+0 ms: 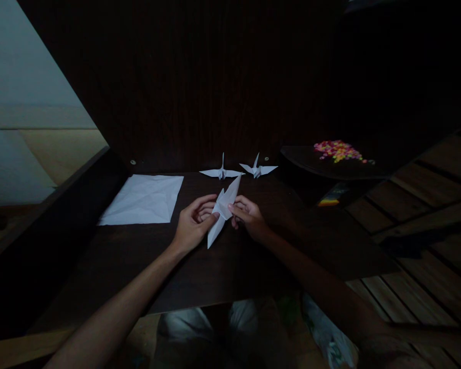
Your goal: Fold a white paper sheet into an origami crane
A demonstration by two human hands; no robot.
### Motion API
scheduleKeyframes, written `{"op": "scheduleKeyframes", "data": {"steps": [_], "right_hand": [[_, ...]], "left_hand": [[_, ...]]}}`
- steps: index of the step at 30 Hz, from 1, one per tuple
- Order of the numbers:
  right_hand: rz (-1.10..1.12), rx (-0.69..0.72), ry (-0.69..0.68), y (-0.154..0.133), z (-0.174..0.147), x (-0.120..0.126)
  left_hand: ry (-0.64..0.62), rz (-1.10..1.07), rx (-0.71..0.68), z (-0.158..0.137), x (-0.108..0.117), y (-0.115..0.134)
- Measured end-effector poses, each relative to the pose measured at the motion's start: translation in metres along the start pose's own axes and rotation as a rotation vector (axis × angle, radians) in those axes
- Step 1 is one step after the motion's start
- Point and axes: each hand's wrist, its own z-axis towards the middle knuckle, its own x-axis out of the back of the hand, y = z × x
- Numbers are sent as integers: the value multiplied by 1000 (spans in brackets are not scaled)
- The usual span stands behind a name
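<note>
Between my two hands, above the dark tabletop, is a white origami crane [226, 201] with its wings spread on a slant. My left hand [194, 220] pinches its left side, thumb on the paper near the body. With thumb and fingers, my right hand [249, 216] grips the crane's right side. Two more paper cranes stand at the back of the table: one on the left [222, 173] and one on the right [257, 170], both with wings out. A creased white sheet of paper [142, 200] lies flat to the left of my left hand.
A dark upright panel [200, 92] rises behind the table, and a raised board [42, 210] borders the left side. On a rounded shelf [295, 154] at the right sits a pile of small colourful pieces [340, 151]. Wooden slats [426, 205] lie further right.
</note>
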Motion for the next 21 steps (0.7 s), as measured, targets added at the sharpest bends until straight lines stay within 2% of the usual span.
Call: {"op": "scheduleKeyframes", "data": {"steps": [11, 21], "right_hand": [[-38, 3, -18, 1, -1, 0], [-121, 113, 76, -7, -5, -3]], "left_hand": [[-30, 0, 14, -1, 0, 1], [71, -20, -39, 0, -1, -1]]}}
